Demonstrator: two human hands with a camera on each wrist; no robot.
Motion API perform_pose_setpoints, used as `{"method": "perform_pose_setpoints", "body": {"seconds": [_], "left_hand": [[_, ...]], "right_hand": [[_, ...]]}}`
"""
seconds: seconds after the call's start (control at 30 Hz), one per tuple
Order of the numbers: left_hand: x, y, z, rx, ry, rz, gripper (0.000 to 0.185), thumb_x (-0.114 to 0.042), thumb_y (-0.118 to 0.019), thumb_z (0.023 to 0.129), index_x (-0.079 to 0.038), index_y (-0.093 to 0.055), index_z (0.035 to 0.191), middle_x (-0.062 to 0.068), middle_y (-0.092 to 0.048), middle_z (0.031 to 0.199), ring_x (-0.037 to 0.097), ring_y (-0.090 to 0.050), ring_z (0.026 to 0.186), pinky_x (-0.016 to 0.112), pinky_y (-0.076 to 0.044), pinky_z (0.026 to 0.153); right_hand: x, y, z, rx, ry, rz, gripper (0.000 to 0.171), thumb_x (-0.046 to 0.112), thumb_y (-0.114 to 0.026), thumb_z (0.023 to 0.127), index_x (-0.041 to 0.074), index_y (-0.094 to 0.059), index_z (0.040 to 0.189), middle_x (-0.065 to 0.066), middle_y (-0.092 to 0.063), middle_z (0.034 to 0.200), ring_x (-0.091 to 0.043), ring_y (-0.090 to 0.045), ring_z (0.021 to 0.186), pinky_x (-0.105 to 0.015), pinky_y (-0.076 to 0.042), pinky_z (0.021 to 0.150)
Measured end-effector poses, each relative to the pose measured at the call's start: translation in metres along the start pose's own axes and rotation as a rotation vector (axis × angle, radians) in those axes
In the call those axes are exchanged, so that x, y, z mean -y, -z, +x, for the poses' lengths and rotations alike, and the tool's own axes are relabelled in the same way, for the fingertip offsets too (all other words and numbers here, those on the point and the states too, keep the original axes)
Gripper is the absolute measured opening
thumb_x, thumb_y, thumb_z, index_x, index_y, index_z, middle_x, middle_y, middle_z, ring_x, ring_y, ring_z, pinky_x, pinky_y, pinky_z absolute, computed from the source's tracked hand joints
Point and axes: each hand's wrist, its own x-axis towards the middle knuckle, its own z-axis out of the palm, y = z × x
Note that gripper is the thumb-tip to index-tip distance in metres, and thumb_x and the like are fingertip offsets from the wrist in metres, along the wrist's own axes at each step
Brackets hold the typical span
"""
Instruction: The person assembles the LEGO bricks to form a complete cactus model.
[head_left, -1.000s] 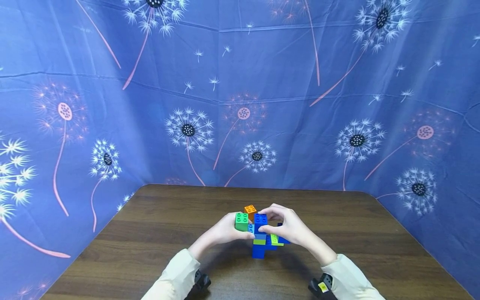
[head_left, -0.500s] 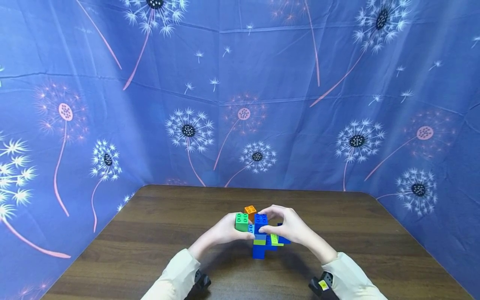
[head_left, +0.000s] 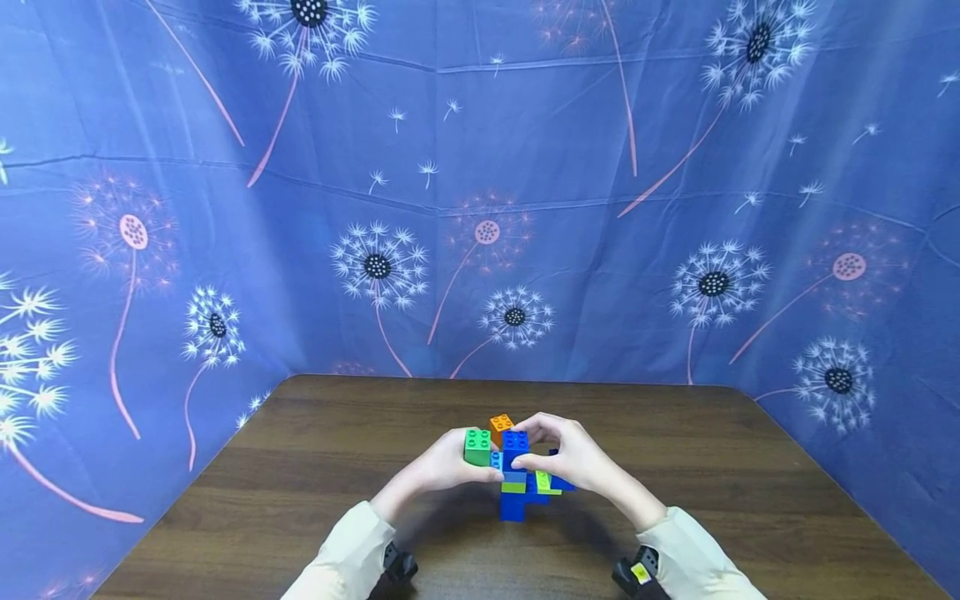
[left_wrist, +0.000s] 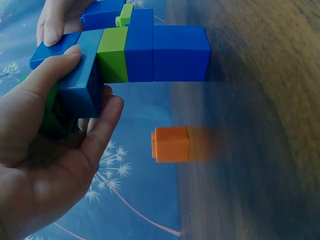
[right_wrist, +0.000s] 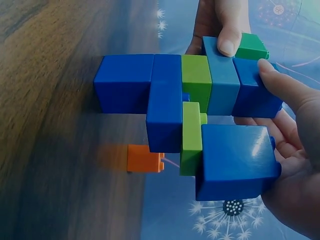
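Observation:
A tower of toy building bricks stands on the table between both hands. From the bottom, it has a blue brick (right_wrist: 122,85), a longer blue brick (right_wrist: 164,120), a lime brick (left_wrist: 113,56) and a light blue brick (left_wrist: 82,82). A dark blue brick (head_left: 515,446) and a green brick (head_left: 477,447) sit side by side on top. My left hand (head_left: 446,460) grips the light blue brick, thumb on its near face. With thumb and fingers my right hand (head_left: 572,454) pinches the dark blue brick. Below that hand, a side arm carries a thin lime brick (right_wrist: 191,145) and another blue brick (right_wrist: 235,155).
An orange brick (head_left: 501,427) stands apart on the wooden table (head_left: 337,433), just behind the tower. A blue cloth with dandelion prints (head_left: 600,275) hangs around the table's back and sides. Each wrist bears a black camera.
Both hands and the tower have shifted slightly to the left, while the orange brick stays put. The grips look the same as before.

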Motion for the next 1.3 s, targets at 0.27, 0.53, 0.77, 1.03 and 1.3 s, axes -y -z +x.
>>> {"method": "perform_pose_setpoints", "body": {"seconds": [0.27, 0.53, 0.77, 1.03, 1.3], "left_hand": [[0.003, 0.001, -0.001, 0.01, -0.002, -0.017, 0.028, -0.025, -0.076, 0.079, -0.006, -0.065, 0.097, -0.004, -0.063, 0.076, 0.003, -0.054, 0.063, 0.021, -0.048, 0.062], [0.003, 0.002, -0.003, 0.023, 0.02, -0.058, 0.028, -0.023, -0.076, 0.079, -0.005, -0.065, 0.097, 0.0, -0.065, 0.078, 0.006, -0.056, 0.066, 0.022, -0.048, 0.064], [-0.009, 0.005, -0.007, 0.027, 0.038, -0.071, 0.026, -0.018, -0.075, 0.08, -0.004, -0.064, 0.098, 0.001, -0.064, 0.079, 0.005, -0.055, 0.065, 0.021, -0.048, 0.064], [0.0, 0.004, -0.003, 0.029, 0.034, -0.061, 0.029, -0.023, -0.076, 0.078, -0.005, -0.064, 0.098, 0.0, -0.064, 0.078, 0.006, -0.056, 0.066, 0.022, -0.048, 0.063], [0.001, 0.004, -0.002, 0.023, 0.033, -0.04, 0.03, -0.024, -0.076, 0.078, -0.006, -0.064, 0.099, -0.002, -0.065, 0.08, 0.005, -0.057, 0.067, 0.022, -0.049, 0.065]], "right_hand": [[0.001, -0.002, 0.002, 0.002, -0.034, 0.02, 0.036, 0.034, -0.074, 0.079, 0.019, -0.062, 0.109, 0.008, -0.067, 0.092, -0.005, -0.062, 0.085, -0.027, -0.051, 0.081], [0.001, -0.001, 0.002, 0.024, -0.06, 0.035, 0.036, 0.035, -0.073, 0.079, 0.02, -0.062, 0.11, 0.009, -0.067, 0.093, -0.006, -0.063, 0.086, -0.027, -0.051, 0.083], [0.002, 0.002, 0.004, 0.051, -0.077, 0.05, 0.037, 0.034, -0.074, 0.079, 0.019, -0.062, 0.111, 0.006, -0.067, 0.094, -0.007, -0.063, 0.087, -0.033, -0.052, 0.084], [0.003, 0.004, 0.004, 0.051, -0.079, 0.048, 0.04, 0.035, -0.073, 0.079, 0.021, -0.061, 0.114, 0.008, -0.067, 0.096, -0.007, -0.062, 0.09, -0.044, -0.05, 0.088], [0.002, 0.007, 0.004, 0.04, -0.019, -0.022, 0.039, 0.034, -0.071, 0.082, 0.023, -0.062, 0.118, 0.008, -0.065, 0.107, -0.007, -0.061, 0.097, -0.041, -0.05, 0.089]]}}
